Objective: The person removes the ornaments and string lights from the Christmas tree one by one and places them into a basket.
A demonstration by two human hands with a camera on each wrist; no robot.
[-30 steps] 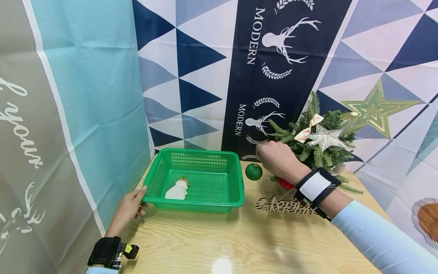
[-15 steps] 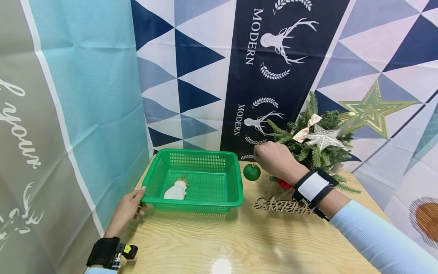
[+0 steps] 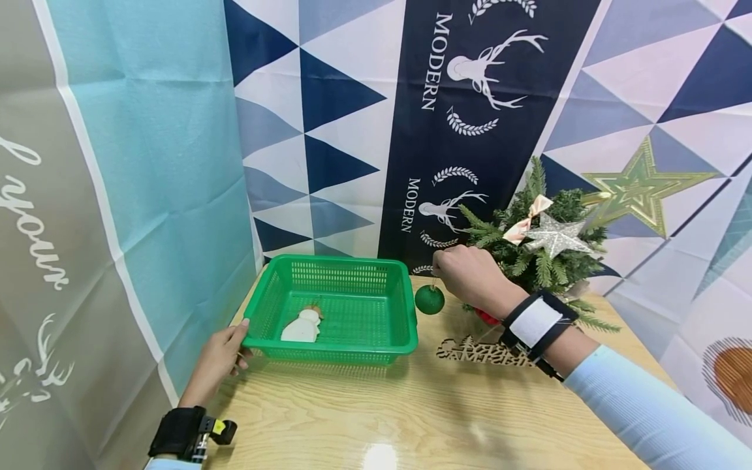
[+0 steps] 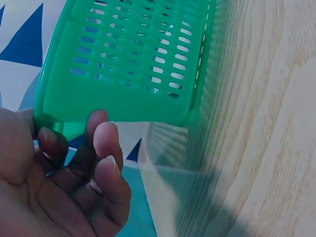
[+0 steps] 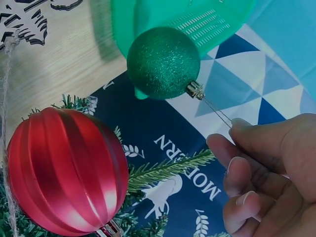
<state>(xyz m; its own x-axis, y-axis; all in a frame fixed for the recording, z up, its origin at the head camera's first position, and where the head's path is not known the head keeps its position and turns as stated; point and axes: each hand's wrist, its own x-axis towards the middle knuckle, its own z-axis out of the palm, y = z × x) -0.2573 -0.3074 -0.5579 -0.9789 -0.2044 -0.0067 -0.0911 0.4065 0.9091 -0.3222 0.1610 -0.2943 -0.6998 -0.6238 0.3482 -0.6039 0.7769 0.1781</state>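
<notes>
A green plastic basket (image 3: 405,307) stands on the wooden table with a white snowman ornament (image 3: 302,326) lying inside. My left hand (image 3: 220,356) grips the basket's near left corner (image 4: 59,116), thumb on the rim. My right hand (image 3: 467,274) pinches the thin hanging thread of a glittery green ball (image 3: 429,299), which dangles just right of the basket (image 5: 207,19). In the right wrist view the green ball (image 5: 163,61) hangs from the thread between my fingertips (image 5: 242,126). A red ribbed ball (image 5: 66,170) hangs on the small Christmas tree (image 3: 543,258) behind my hand.
The tree carries a silver star (image 3: 555,236) and a ribbon bow. A wooden cut-out sign (image 3: 478,351) lies flat on the table in front of the tree. Fabric backdrops close in the left and back. Bare tabletop (image 3: 411,418) stretches toward me.
My right hand has carried the green ball slightly left, away from the tree and toward the basket's right wall. The left hand and the basket have stayed put.
</notes>
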